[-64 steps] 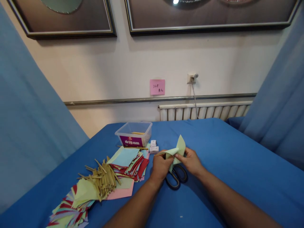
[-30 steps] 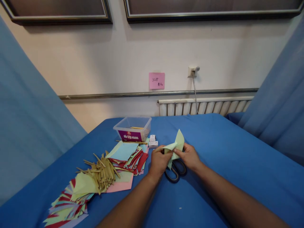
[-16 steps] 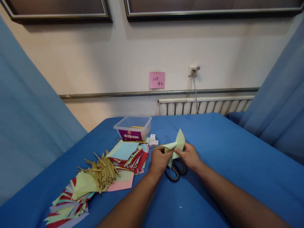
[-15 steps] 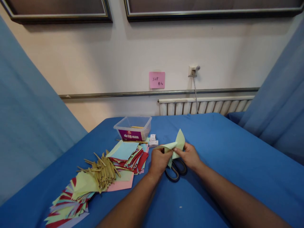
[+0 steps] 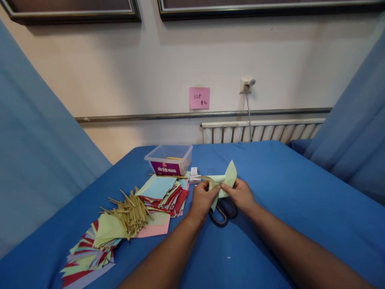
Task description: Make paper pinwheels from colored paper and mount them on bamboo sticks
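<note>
A pale green paper pinwheel (image 5: pixel 231 175), its corners folded in toward the middle, is held up between my two hands. My left hand (image 5: pixel 203 200) pinches its left side, the thumb pressed near the centre. From the other side my right hand (image 5: pixel 240 194) grips it, its thumb meeting the left one at the middle. Whether a pin sits under the thumbs is hidden. Just below the paper lie black-handled scissors (image 5: pixel 222 216) on the blue cloth; their blades are covered by the paper and hands.
Left of my hands are a stack of coloured paper squares (image 5: pixel 159 187), a heap of thin wooden sticks (image 5: pixel 134 214) and fanned cut papers (image 5: pixel 87 253). Behind stand a clear plastic box (image 5: pixel 171 158) and small white boxes (image 5: pixel 194 178). The blue-covered table (image 5: pixel 288 192) reaches the wall.
The paper's left flap has turned so its edge shows as a narrow strip, and the fold lies flatter. Both hands keep their pinch at nearly the same place. The view has tilted slightly.
</note>
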Demonstrator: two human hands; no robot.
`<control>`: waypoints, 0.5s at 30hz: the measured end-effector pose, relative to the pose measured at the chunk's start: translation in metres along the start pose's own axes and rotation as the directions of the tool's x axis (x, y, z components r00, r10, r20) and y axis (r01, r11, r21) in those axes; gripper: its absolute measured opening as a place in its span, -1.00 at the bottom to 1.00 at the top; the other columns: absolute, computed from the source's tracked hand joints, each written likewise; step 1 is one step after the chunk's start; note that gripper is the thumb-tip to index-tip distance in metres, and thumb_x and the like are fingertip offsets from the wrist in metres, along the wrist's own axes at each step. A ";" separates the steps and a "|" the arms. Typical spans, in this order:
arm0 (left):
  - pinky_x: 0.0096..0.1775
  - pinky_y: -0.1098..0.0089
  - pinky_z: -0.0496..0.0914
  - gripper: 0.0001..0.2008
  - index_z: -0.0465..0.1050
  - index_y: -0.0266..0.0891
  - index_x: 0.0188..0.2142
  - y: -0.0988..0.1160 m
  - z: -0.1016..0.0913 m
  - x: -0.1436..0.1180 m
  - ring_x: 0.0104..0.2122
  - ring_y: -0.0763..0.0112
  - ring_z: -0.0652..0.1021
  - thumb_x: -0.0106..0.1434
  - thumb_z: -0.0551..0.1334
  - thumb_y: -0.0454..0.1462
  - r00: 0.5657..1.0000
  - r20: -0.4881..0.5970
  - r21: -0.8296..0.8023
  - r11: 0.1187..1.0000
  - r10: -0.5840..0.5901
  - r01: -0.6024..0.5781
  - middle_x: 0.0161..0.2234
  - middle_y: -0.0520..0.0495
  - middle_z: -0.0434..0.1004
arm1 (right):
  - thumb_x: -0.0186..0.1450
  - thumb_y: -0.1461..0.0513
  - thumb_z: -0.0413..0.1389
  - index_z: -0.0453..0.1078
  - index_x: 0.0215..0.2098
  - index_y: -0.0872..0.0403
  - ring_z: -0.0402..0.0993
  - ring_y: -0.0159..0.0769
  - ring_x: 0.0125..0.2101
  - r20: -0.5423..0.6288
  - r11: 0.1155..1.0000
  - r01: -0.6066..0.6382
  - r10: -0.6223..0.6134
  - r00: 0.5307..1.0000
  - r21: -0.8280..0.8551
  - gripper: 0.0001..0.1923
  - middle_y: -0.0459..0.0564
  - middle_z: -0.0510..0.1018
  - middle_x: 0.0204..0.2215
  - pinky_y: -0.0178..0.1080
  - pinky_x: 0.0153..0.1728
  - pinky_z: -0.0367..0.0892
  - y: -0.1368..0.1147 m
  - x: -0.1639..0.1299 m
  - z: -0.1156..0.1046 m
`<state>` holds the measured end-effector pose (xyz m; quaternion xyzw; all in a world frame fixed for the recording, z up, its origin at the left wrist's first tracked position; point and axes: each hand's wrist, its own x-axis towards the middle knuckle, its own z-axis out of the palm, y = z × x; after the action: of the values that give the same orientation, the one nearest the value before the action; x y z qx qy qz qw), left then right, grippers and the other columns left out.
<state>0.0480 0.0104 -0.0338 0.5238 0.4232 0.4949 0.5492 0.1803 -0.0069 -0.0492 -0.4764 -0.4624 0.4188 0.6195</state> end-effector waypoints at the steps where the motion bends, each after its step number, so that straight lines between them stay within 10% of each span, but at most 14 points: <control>1: -0.37 0.39 0.40 -0.62 0.56 -0.36 -0.30 0.001 0.000 -0.001 -0.44 0.34 0.53 -0.09 0.40 -0.14 1.000 0.005 -0.011 1.000 -0.006 0.006 -0.35 -0.14 0.61 | 0.03 0.08 0.29 0.50 -0.25 0.16 0.51 -0.22 -0.41 0.007 0.999 -0.020 0.020 1.000 0.035 -0.61 0.06 0.64 -0.33 -0.19 -0.32 0.41 -0.001 0.000 0.000; 15: -0.37 0.39 0.41 -0.65 0.56 -0.32 -0.32 0.010 -0.001 -0.003 -0.46 0.34 0.54 -0.08 0.40 -0.13 1.000 0.008 0.000 1.000 -0.018 0.018 -0.36 -0.12 0.62 | 0.01 0.07 0.35 0.53 -0.23 0.15 0.54 -0.20 -0.35 0.146 0.988 -0.095 0.077 0.986 0.122 -0.57 0.06 0.64 -0.30 -0.19 -0.28 0.40 -0.008 0.000 -0.012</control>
<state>0.0456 0.0069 -0.0239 0.5219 0.4256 0.4880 0.5554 0.1930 -0.0110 -0.0429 -0.4243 -0.4559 0.5068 0.5961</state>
